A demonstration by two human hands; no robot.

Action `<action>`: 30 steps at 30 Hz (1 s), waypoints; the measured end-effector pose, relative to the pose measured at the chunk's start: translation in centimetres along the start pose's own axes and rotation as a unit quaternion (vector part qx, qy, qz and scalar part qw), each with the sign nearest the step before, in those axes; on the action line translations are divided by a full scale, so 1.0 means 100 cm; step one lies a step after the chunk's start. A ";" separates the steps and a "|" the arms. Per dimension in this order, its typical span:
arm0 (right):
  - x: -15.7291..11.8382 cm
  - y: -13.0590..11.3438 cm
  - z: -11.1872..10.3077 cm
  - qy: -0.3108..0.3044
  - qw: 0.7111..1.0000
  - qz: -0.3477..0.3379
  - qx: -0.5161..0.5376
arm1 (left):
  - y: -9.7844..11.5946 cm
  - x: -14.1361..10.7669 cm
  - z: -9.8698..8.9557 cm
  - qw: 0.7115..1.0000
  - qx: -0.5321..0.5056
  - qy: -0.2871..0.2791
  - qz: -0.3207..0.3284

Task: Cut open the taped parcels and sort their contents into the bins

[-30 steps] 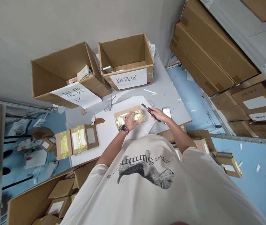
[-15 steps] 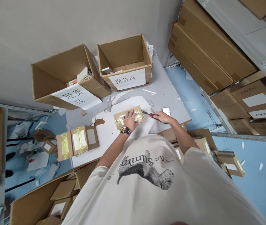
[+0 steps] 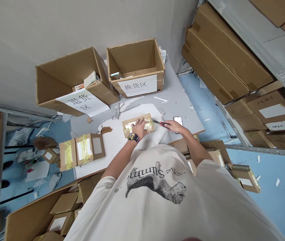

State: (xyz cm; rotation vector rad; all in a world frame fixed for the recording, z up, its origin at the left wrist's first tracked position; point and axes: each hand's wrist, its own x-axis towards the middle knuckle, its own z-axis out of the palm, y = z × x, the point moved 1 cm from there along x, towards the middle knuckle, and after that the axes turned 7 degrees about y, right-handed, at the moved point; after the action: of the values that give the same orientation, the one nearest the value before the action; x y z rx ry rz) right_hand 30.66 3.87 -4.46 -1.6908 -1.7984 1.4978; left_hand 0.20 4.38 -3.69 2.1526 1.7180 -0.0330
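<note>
A flat cardboard box (image 3: 126,126) with yellowish tape lies on the white part of the table. My left hand (image 3: 139,128), with a watch at the wrist, rests on top of it with spread fingers. To the right, my right hand (image 3: 174,126) is closed around a red and black cutter (image 3: 162,124), whose tip is at the box's right edge. A phone (image 3: 178,120) lies just beyond my right hand.
Two open cartons with paper signs, one left (image 3: 67,83) and one right (image 3: 136,70), stand at the table's back. Two taped boxes (image 3: 97,148) sit at the left edge. Paper scraps lie about the table (image 3: 182,100). Shelves with cartons (image 3: 227,60) rise on the right.
The view has shifted slightly. My left hand stays on the box, and my right hand still holds the cutter at its right edge.
</note>
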 end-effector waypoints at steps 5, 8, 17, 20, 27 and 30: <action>0.001 -0.002 0.002 0.033 0.999 -0.009 -0.025 | -0.001 0.002 0.001 1.000 0.016 -0.006 -0.006; 0.001 -0.002 0.003 0.035 0.998 -0.021 -0.037 | -0.001 0.002 0.001 1.000 0.026 -0.011 -0.009; 0.002 0.000 0.006 0.049 0.995 -0.038 -0.078 | 0.001 0.002 -0.002 0.999 0.039 -0.024 -0.008; 0.004 -0.003 0.004 0.046 0.992 -0.042 -0.109 | 0.000 0.002 0.000 0.999 0.041 -0.021 -0.004; 0.019 -0.009 -0.014 0.040 0.985 -0.034 -0.163 | -0.002 0.002 0.000 0.999 0.033 -0.021 0.003; 0.022 -0.008 -0.021 -0.016 0.994 -0.025 -0.109 | -0.002 0.000 -0.001 0.999 0.034 -0.017 0.005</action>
State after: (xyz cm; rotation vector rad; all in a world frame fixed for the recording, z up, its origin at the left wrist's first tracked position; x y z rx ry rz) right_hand 31.11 6.91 -3.91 -1.7108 -2.0712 1.3574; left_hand 0.03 4.46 -3.69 2.1954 1.7117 -0.1256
